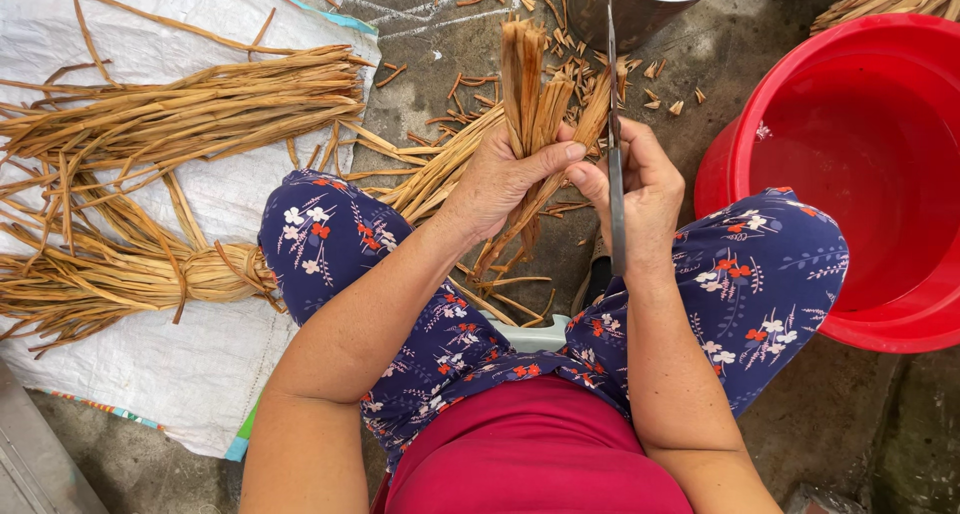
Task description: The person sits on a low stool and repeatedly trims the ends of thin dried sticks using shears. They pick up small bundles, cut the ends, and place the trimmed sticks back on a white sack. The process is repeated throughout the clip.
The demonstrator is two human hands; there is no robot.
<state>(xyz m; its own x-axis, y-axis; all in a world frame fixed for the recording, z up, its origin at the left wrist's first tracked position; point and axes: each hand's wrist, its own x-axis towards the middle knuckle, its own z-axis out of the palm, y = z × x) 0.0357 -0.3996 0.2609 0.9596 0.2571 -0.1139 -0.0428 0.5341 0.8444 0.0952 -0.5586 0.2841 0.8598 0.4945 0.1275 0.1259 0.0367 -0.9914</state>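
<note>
Two hands over lap. Left hand (497, 179) clenched around bunch of dry tan reed strips (530, 94), ends upright. Right hand (645, 199) closed on long thin metal blade (613, 124), edge just beside strips. Red plastic basin (850, 164) at right; tied reed bundles (180, 114) on white woven sack (190, 364) at left.

The knife (614, 154) blade is thin, dull grey metal. Right of the knife, the red basin (870, 154) is smooth, glossy plastic; left of the knife, the dried strips (530, 94) are matt, fibrous plant material. Further left, the white sack sheet (180, 364) is woven plastic cloth on rough concrete floor (830, 414).
</note>
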